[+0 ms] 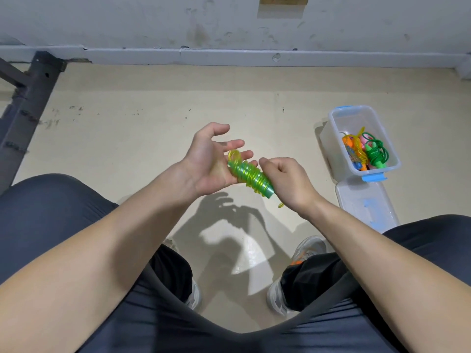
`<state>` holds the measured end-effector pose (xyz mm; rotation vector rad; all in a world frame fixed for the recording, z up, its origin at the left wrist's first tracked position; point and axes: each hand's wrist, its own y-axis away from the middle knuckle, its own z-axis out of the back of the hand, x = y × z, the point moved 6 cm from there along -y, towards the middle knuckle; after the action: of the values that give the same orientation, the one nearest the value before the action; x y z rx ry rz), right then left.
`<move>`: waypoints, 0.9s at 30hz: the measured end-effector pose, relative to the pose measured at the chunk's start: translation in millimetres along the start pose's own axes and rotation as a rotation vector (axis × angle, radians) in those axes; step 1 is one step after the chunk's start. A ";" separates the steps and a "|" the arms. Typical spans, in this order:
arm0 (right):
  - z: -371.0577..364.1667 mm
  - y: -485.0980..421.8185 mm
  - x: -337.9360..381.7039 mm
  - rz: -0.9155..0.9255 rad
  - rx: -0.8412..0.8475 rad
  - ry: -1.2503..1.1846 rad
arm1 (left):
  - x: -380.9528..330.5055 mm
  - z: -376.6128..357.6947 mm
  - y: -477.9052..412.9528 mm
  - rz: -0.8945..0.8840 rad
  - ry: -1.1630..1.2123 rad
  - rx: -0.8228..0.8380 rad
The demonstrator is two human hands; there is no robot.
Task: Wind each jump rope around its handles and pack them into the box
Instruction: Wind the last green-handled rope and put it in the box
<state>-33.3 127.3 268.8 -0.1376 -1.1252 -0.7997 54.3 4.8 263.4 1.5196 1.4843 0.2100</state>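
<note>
Winding nearly done, center frame. Left hand (206, 161) is spread, fingers under the far end of the green jump rope (251, 175), a yellow loop still loose there. Right hand (288, 179) grips the near end. Next, likely: tuck the loop, carry it right to the box (356, 118). Lid (364, 205) lies off, on the floor.

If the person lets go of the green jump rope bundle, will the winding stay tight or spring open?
The jump rope may spring loose: it looks glossy, and a loop stands free near the left hand. It is probably light: the right hand grips only one end. Its round shape could roll.
</note>
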 end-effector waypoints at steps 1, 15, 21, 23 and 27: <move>2.5 -0.4 0.5 -0.008 -0.038 0.005 | -1.0 -1.7 0.1 -0.032 0.069 0.030; 0.2 -5.8 0.1 -0.100 0.132 0.018 | 7.6 -10.6 -6.8 -0.322 -0.472 0.050; 12.9 12.0 8.6 -0.297 0.732 -0.472 | 5.8 -9.8 -9.4 -0.263 -0.645 0.136; 20.5 14.6 10.2 -0.261 0.804 -0.487 | 7.1 -10.4 -7.9 -0.280 -0.780 0.166; 35.5 8.9 20.0 -0.179 0.763 -0.700 | 9.6 -7.3 -7.6 -0.254 -0.754 0.207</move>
<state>-50.5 140.8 304.3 0.3567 -2.0588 -0.4250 46.4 15.0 257.2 1.3292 1.0773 -0.6233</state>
